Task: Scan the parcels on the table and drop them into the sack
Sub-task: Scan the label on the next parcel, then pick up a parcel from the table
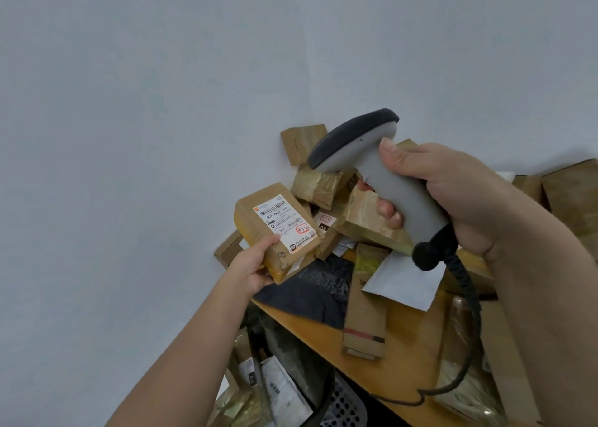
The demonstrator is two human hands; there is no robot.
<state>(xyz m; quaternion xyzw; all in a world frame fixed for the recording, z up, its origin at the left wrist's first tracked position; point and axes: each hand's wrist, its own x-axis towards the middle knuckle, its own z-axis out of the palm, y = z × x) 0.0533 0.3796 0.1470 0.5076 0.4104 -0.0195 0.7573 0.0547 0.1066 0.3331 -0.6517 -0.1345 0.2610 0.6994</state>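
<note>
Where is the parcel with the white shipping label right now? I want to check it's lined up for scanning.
In the head view the labelled parcel is held up left of centre by the left hand, label facing up, just left of the scanner in the right hand.

A wooden table (407, 378) with an orange-brown top runs along a pale wall, below and beyond the two raised hands. Just under the left hand (250, 269), a dark grey plastic mailer (310, 292) overhangs the table's front edge. Beside it, nearer the right hand (453, 200), lies a long narrow cardboard box (365, 306), with a white padded envelope (407, 281) touching it. Beyond the hands, taped brown parcels (323, 183) are heaped against the wall.
</note>
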